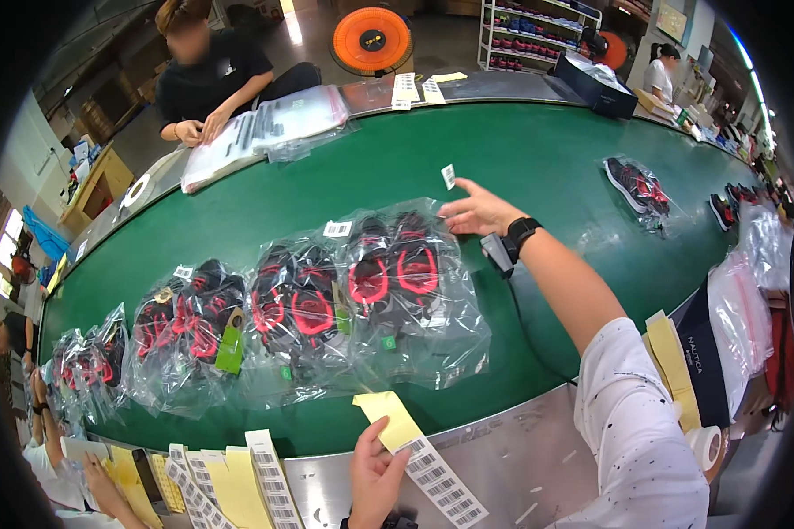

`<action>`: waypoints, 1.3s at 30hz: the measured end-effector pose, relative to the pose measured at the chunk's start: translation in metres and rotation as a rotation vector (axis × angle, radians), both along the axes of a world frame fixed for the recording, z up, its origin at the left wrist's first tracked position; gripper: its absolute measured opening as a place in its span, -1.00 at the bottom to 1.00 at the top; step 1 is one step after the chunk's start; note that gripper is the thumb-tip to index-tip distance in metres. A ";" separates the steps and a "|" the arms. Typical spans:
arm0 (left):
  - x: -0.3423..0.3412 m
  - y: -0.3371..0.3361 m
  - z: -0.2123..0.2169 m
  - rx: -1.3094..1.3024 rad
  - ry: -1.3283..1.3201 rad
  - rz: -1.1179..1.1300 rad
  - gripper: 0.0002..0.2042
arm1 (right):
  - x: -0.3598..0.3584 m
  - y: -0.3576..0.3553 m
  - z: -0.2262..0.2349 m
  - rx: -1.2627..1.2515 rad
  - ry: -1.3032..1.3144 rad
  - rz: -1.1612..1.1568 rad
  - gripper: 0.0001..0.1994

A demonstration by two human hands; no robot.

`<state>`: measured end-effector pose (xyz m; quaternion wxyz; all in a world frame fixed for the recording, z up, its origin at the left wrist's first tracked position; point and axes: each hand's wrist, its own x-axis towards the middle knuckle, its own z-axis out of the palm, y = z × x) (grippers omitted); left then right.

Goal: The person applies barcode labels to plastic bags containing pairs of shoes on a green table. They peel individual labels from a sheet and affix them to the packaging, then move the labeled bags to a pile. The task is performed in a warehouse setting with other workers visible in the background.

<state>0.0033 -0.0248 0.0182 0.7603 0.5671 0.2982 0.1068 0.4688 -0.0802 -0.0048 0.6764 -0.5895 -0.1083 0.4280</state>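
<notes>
My left hand [378,474] is closed on a strip of barcode labels [437,480] with yellow backing paper, over the metal edge of the table. My right hand [483,212] reaches over the green belt, with a single small white barcode label [449,176] at its fingertips. Just under those fingers lies a pair of black and red shoes [417,269] in a clear plastic bag. To its left, more bagged shoes [313,309] lie in a row. White labels sit on several of these bags, one [337,229] near the top of the second bag from the right.
Across the belt [538,159], a person [216,79] handles a stack of clear bags [273,123]. Another bagged pair [637,187] lies at the right. Label strips [273,480] hang at the near edge. A cable [525,331] runs from the device on my right wrist. A co-worker's hand [106,489] shows at lower left.
</notes>
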 end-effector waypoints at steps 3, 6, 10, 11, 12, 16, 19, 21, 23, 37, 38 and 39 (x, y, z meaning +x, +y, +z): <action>0.000 -0.001 0.001 0.009 0.012 0.012 -0.45 | -0.013 0.004 -0.008 -0.043 -0.071 -0.003 -0.04; 0.001 0.000 -0.001 0.046 0.011 -0.015 -0.45 | -0.012 -0.011 -0.001 -0.259 -0.281 -0.133 -0.09; 0.002 0.000 0.001 0.024 0.019 -0.017 -0.45 | 0.005 -0.027 0.006 -0.381 -0.494 -0.297 -0.46; 0.004 -0.002 0.001 -0.002 0.006 0.001 -0.45 | 0.012 -0.030 0.008 -0.332 -0.461 -0.326 -0.56; 0.005 -0.003 0.001 -0.028 -0.008 0.018 -0.45 | 0.020 -0.033 0.012 -0.284 -0.428 -0.356 -0.65; 0.004 -0.003 0.002 -0.013 0.006 0.010 -0.45 | 0.023 -0.034 0.014 -0.230 -0.259 -0.176 -0.87; 0.003 -0.003 0.002 -0.006 0.013 0.011 -0.44 | 0.013 -0.021 0.011 -0.273 -0.235 -0.120 -0.88; 0.004 -0.003 0.002 -0.013 0.015 0.019 -0.44 | 0.008 -0.012 0.008 -0.324 -0.248 -0.124 -0.87; 0.002 -0.002 -0.001 0.007 0.019 0.006 -0.44 | 0.001 0.000 0.000 -0.326 -0.280 -0.199 -0.91; 0.004 -0.004 0.002 0.117 0.017 -0.021 -0.37 | 0.020 -0.056 0.054 -0.586 -0.387 -0.015 -0.43; 0.002 -0.004 -0.001 0.116 0.030 -0.014 -0.36 | 0.043 -0.079 0.061 -0.667 -0.344 0.000 -0.47; -0.001 -0.002 -0.004 0.117 0.046 -0.001 -0.35 | 0.061 -0.096 0.064 -0.743 -0.298 0.023 -0.51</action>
